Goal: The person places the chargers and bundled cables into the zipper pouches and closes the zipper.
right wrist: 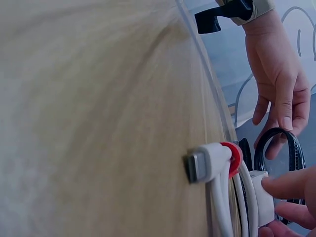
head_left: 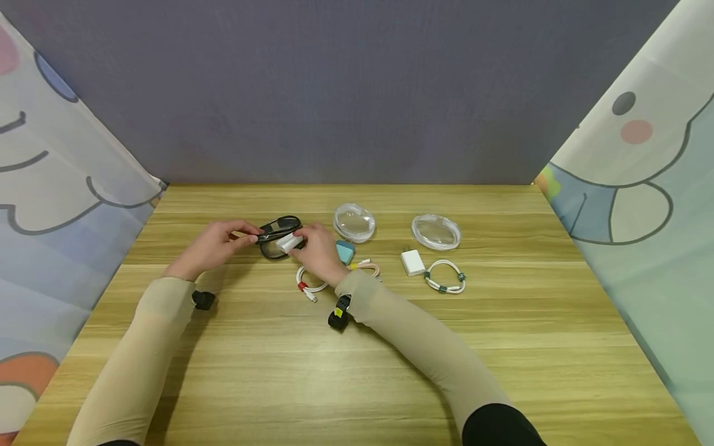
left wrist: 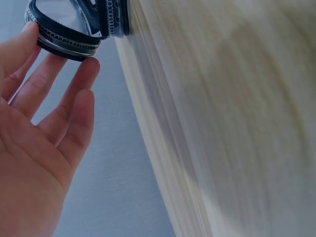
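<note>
We see a round, clear case (left wrist: pixel 64 39), its black rim textured like a zip, near the bench's (head_left: pixel 312 371) far edge, toward the far left corner. The left hand's (head_left: pixel 217 245) grip pinches that rim; the right hand (head_left: pixel 320 251), reaching forward, pinches a smooth white block (right wrist: pixel 262 197) at the case. A red-banded white cable (right wrist: pixel 217 168) coils nearby.

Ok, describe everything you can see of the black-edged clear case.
The black-edged clear case is round, with transparent, plastic-looking panels and black zipper trim. It appears open, one half raised, left of the middle of the table. The left hand pinches it; whether the white charger in the right hand touches it is unclear.
</note>
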Demonstrator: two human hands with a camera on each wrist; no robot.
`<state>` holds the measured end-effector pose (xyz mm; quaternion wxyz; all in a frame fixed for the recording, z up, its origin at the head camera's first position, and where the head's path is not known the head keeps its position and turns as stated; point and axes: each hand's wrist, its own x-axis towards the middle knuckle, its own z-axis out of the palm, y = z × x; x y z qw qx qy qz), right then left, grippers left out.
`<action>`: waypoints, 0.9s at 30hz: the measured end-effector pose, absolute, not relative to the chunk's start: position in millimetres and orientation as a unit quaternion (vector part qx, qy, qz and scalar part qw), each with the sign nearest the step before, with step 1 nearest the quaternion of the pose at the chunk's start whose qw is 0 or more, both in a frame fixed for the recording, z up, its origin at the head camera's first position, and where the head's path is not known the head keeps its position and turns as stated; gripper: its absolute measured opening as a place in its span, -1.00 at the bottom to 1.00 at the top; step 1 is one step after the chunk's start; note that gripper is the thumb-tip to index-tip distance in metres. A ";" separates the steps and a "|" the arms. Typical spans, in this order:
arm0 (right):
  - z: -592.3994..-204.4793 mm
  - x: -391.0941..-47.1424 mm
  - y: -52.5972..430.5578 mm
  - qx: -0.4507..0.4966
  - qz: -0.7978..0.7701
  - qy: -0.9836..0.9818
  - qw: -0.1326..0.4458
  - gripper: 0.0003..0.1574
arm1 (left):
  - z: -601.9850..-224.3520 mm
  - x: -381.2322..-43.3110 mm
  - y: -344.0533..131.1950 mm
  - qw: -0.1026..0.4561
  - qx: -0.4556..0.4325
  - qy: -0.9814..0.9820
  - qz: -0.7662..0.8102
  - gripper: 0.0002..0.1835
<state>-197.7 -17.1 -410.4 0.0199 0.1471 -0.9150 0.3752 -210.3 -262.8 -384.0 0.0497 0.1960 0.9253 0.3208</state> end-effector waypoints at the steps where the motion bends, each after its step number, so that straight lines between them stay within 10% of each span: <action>1: -410.5 -197.5 -16.9 0.149 0.376 -0.914 0.018 -0.48 | -384.1 -210.2 -263.1 0.050 0.195 0.925 0.321 -0.73; 27: -402.4 -190.3 5.6 0.231 0.443 -0.866 -0.038 -0.58 | -386.2 -210.2 -266.1 0.068 0.193 0.918 0.341 -0.74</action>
